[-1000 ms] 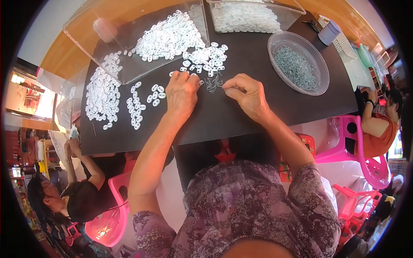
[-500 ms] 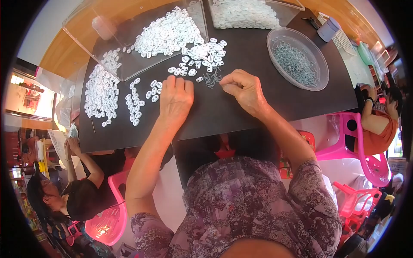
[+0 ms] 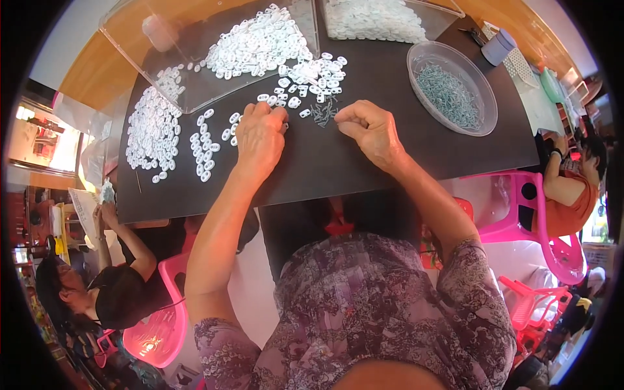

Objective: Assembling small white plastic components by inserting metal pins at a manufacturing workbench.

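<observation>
- Right hand [image 3: 372, 133]: thumb and forefinger brought together at the right edge of a small pile of grey screws [image 3: 321, 116]; cannot tell whether a screw is between the fingertips.
- Left hand [image 3: 260, 138]: back turned up, fingers curled, just left of that pile; its fingertips are mostly hidden, so cannot tell what, if anything, it grips.
- Screws: loose on the dark tabletop [image 3: 325, 166], between the two hands, with a single white oval piece [image 3: 305, 113] just beside them on the left.
- White two-holed pieces [image 3: 316, 75]: a loose cluster just beyond the screws, a few reaching toward the left hand's fingertips.
- More such pieces lie left of the left hand: a small group [image 3: 227, 134] partly behind it, then a narrow batch [image 3: 205, 153], then a broad heap [image 3: 151, 140] near the left edge.
- Clear plastic tub [image 3: 186, 110], far left, around a large heap of the same pieces [image 3: 257, 45].
- Second clear container [image 3: 441, 23], far side, holding many white pieces.
- Round clear bowl [image 3: 488, 107], on the right, full of grey screws.
- Lavender-grey cup [image 3: 498, 47], beyond the bowl.
- Pink plastic chairs [image 3: 530, 221] and seated people at both sides.
</observation>
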Tool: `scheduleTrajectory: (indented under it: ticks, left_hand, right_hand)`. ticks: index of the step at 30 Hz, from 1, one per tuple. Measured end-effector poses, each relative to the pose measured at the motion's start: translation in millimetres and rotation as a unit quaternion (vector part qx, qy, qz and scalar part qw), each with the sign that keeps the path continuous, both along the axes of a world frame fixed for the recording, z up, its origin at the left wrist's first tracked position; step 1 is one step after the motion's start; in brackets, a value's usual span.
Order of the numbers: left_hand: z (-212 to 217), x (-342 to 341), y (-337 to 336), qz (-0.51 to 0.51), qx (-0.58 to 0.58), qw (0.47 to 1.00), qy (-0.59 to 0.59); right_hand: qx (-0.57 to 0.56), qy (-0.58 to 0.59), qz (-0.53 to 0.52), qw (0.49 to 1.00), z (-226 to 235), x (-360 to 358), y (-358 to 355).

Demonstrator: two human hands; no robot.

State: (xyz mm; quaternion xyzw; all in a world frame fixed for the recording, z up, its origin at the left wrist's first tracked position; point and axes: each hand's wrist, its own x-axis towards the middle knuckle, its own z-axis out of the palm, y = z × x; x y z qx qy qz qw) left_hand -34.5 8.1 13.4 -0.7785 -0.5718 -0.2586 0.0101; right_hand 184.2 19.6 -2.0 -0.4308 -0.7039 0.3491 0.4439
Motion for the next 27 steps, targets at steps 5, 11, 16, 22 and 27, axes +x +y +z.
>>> scheduleTrajectory:
  ticks: [5,11,16,22,27]
  left_hand:
    - [-7.3,2.4,-4.7,0.014,0.011,1.000,0.014]
    - [-4.0,7.9,-28.7,0.029,0.002,0.997,-0.069]
    - [12.5,16.6,-52.1,0.044,-0.239,0.824,-0.511]
    - [14.0,24.2,-74.3,0.016,-0.256,0.715,-0.651]
    - [12.4,24.5,-81.5,0.010,-0.245,0.710,-0.660]
  right_hand:
    - [-0.025,0.000,-0.003,1.000,6.6,-3.9,-6.0]
    - [-0.029,-0.011,0.017,0.999,15.6,-7.0,-15.5]
    - [-0.033,0.033,0.056,0.997,22.5,-22.4,-28.9]
    - [-0.026,0.031,0.083,0.996,29.5,-32.8,-39.6]
    - [-0.033,-0.009,0.103,0.994,30.9,-35.9,-45.3]
